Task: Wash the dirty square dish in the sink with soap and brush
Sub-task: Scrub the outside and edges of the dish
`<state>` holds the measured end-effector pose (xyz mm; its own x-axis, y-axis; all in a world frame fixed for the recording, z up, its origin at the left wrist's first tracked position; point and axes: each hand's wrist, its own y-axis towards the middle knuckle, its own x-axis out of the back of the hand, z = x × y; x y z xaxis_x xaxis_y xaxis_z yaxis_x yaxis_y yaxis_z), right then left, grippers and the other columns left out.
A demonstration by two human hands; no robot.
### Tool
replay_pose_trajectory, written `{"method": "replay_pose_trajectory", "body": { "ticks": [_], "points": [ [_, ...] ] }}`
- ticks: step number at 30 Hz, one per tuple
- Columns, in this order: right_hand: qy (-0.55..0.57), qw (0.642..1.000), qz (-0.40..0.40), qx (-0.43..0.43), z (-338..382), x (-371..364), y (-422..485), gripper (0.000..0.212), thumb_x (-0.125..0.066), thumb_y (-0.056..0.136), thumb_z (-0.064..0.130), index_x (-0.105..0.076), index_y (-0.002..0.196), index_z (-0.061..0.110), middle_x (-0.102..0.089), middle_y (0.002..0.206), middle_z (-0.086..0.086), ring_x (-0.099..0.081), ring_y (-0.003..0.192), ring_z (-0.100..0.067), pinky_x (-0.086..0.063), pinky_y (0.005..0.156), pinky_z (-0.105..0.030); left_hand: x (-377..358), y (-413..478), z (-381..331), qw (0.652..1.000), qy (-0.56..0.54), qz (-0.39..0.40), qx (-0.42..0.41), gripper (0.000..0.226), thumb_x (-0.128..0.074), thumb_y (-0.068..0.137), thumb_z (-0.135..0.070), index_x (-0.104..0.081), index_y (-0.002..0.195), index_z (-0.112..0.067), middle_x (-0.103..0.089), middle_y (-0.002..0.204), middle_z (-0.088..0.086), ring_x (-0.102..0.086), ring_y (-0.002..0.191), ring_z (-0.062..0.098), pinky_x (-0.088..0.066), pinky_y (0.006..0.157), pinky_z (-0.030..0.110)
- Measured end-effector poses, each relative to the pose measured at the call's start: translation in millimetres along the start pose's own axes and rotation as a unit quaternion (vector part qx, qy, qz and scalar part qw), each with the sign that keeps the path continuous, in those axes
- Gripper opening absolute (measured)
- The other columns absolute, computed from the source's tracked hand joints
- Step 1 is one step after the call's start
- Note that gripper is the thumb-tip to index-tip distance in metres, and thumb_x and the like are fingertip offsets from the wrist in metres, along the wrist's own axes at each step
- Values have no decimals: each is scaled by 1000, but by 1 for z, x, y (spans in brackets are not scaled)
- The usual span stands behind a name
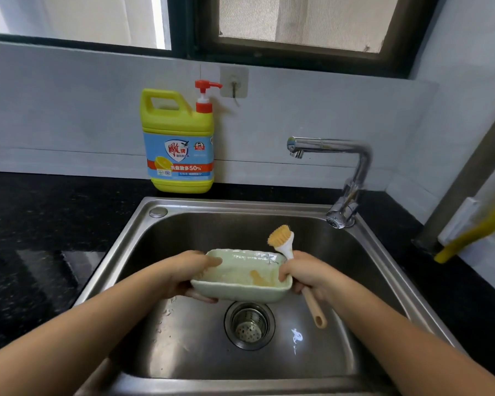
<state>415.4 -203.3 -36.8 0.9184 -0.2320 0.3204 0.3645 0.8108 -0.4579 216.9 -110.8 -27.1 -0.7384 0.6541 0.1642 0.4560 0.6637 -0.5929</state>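
A pale green square dish (240,277) with an orange-brown smear inside is held above the steel sink (143,241). My left hand (190,274) grips its left rim, thumb on top and fingers underneath. My right hand (303,274) holds the dish's right edge and also grips the brush (283,241). The brush's orange bristles point up and away, and its wooden handle sticks out below the hand. A yellow soap jug (179,141) with a red pump stands on the counter behind the sink.
A chrome faucet (346,172) rises at the sink's back right, its spout reaching left; no water runs. The drain strainer (249,325) sits below the dish. Black countertop (35,224) lies left and right. A yellow-and-white object (469,232) leans at the far right.
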Motion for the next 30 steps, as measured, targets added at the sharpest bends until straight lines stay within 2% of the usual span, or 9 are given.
{"method": "replay_pose_trajectory", "body": {
  "ticks": [3, 5, 9, 13, 16, 19, 24, 28, 30],
  "points": [
    [34, 999, 4, -29, -2, 1, 4, 21, -42, 79, -13, -45, 73, 7, -42, 57, -7, -36, 27, -6, -20, 35, -17, -1, 2, -4, 974, 209, -10, -87, 94, -57, 79, -62, -11, 151, -22, -30, 151, 6, -43, 128, 22, -44, 97, 31],
    [63, 997, 2, -47, -5, 4, 8, 21, -40, 79, -12, -42, 70, 7, -42, 49, -5, -33, 26, -6, -19, 31, -14, -3, -3, -7, 940, 297, -11, -167, 106, -52, 64, -81, -16, 150, -29, -28, 153, 3, -32, 137, 21, -31, 109, 34],
    [106, 991, 11, -79, -11, 12, 17, 19, -39, 81, -10, -41, 69, 5, -43, 35, -1, -31, 28, -5, -20, 28, -12, 0, -11, -6, 851, 423, 9, -312, 109, -46, 43, -92, -44, 136, -34, -52, 131, -10, -47, 120, 6, -40, 98, 20],
    [115, 984, 62, -118, -14, 22, 19, 13, -38, 87, -4, -46, 82, 4, -51, 40, -7, -32, 28, -3, -22, 26, -12, 16, -6, 3, 725, 547, -36, -417, 62, -69, 68, -59, -50, 122, -35, -58, 115, -14, -50, 106, 3, -44, 90, 23],
    [109, 978, 103, -145, -16, 24, 24, 14, -36, 88, -2, -47, 83, 5, -57, 49, -16, -29, 29, -3, -22, 25, -12, 18, -4, 13, 745, 477, -59, -464, 37, -73, 73, -38, -47, 100, -39, -57, 95, -21, -52, 88, -3, -47, 73, 18],
    [139, 968, 138, -157, -16, 25, 26, 18, -36, 92, 5, -52, 84, 8, -57, 54, -16, -31, 29, -3, -22, 24, -10, 12, -3, 14, 767, 391, -86, -502, 35, -72, 63, -30, -42, 78, -40, -50, 70, -23, -52, 68, -3, -38, 56, 11],
    [201, 956, 155, -145, -17, 28, 26, 29, -45, 96, 30, -58, 88, 5, -58, 61, -17, -39, 33, -5, -28, 24, -12, 1, -4, 8, 782, 395, -89, -474, 37, -72, 58, -28, -35, 62, -31, -45, 58, -13, -46, 55, 8, -35, 50, 22],
    [189, 977, 68, -77, -9, 24, 23, 45, -38, 97, 49, -59, 102, 10, -64, 66, -20, -40, 32, -9, -26, 26, -12, -15, -8, 8, 837, 311, -103, -439, 33, -61, 47, -44, -39, 64, -26, -48, 60, -8, -44, 54, 7, -37, 48, 24],
    [74, 997, -21, 0, -4, 20, 17, 43, -32, 100, 47, -53, 120, 14, -67, 67, -13, -41, 35, -11, -28, 31, -14, -20, -6, 9, 852, 275, -134, -425, 33, -62, 47, -43, -39, 64, -27, -48, 61, -9, -45, 54, 6, -36, 50, 20]
  ]
}}
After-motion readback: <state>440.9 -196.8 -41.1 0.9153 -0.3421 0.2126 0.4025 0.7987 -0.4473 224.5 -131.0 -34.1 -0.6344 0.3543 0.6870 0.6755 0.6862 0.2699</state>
